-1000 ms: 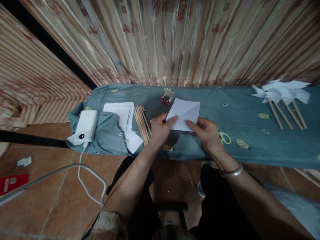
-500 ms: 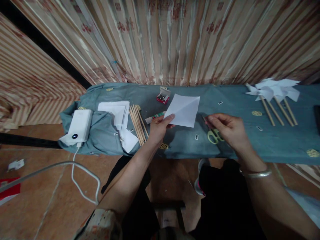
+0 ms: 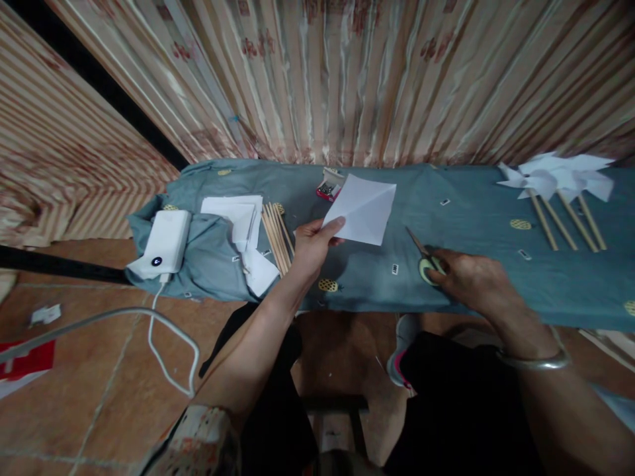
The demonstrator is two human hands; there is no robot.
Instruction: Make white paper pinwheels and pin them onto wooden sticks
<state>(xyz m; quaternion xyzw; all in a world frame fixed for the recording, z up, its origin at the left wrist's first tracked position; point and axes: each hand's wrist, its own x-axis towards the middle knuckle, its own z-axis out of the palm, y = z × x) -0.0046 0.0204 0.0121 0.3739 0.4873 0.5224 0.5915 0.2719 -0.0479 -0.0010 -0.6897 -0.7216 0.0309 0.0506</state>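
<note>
My left hand [image 3: 310, 244] pinches the near corner of a creased white paper square [image 3: 364, 209] and holds it up over the blue-grey cloth on the table [image 3: 466, 198]. My right hand [image 3: 469, 279] rests on the cloth to the right, fingers curled over the yellow-green handles of a pair of scissors [image 3: 423, 256]. The scissor blades point away to the upper left. A silver bangle [image 3: 538, 360] is on my right wrist.
A bundle of wooden sticks [image 3: 276, 237] and white paper pieces [image 3: 238, 215] lie left of my left hand. A white power bank [image 3: 166, 241] with a cable sits at the table's left end. A small red box [image 3: 328, 188] stands behind the paper. Paper pinwheels [image 3: 558, 182] lie far right.
My right hand let go of the paper and moved right and down onto the scissors. My left hand keeps the paper, now lifted a little.
</note>
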